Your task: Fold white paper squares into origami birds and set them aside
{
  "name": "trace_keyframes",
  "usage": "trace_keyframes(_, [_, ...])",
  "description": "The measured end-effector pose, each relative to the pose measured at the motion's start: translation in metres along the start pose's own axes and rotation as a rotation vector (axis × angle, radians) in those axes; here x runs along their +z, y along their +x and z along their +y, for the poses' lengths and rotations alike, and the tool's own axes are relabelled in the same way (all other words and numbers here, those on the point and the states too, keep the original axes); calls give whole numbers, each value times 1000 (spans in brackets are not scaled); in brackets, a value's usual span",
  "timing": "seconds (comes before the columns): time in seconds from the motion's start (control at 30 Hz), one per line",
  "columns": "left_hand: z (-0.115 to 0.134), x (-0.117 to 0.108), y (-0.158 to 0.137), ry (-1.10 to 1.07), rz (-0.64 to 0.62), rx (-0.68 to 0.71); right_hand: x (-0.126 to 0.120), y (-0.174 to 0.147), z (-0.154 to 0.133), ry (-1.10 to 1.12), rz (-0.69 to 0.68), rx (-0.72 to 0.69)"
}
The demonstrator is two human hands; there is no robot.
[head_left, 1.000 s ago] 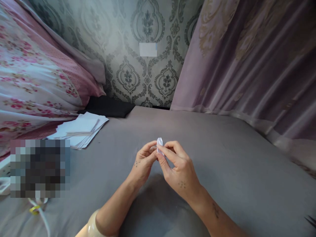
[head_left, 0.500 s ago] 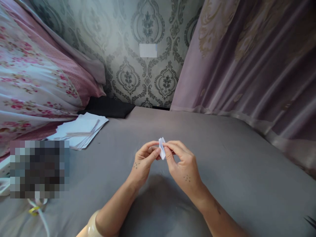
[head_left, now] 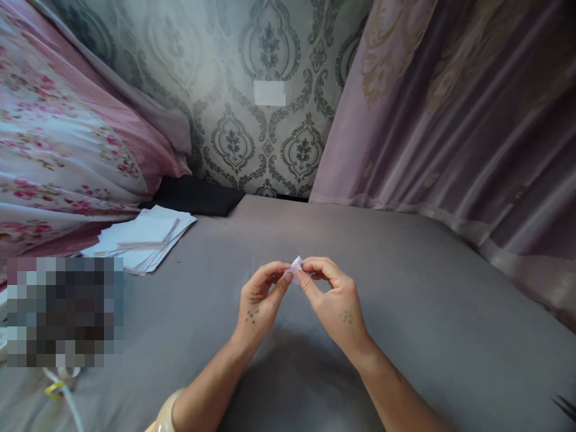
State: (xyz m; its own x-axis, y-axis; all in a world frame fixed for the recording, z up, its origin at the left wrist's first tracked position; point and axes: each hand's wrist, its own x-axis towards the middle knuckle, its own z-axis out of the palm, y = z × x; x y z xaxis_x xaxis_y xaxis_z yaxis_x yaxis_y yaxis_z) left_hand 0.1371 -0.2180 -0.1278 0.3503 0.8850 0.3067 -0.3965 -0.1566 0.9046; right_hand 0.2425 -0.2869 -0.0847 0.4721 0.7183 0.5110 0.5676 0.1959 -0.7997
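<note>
A small folded piece of white paper (head_left: 296, 263) is held up between both hands, above the grey sheet (head_left: 423, 288). My left hand (head_left: 262, 291) pinches its left side between thumb and fingers. On the other side, my right hand (head_left: 332, 288) grips it the same way, thumb in front. The fingertips cover the paper's lower part, so its full shape is hidden. Only a pointed upper edge shows clearly.
At the left lies a stack of white paper sheets (head_left: 144, 234), with a dark folded cloth (head_left: 198, 195) behind it. A white cable (head_left: 69, 399) runs near a blurred-out patch. Dark pointed tips (head_left: 564, 408) show at the lower right edge. Curtains (head_left: 405, 120) hang behind.
The folded paper has turned between my fingers; it stood tall and narrow before, and now a shorter, pointed top shows. My thumbs have come closer together.
</note>
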Motion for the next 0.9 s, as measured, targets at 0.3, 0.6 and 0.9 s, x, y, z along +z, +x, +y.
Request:
trace_keyframes(0.3, [3,-2,0,98,23,106,-1,2,7,-28,20,7])
trace_keyframes(0.6, [7,-2,3,20,-50,-105,-2,4,9,107,-70,130])
trace_keyframes(0.9, [-3,-4,6,-100,-40,-208,4,3,16,251,-81,239])
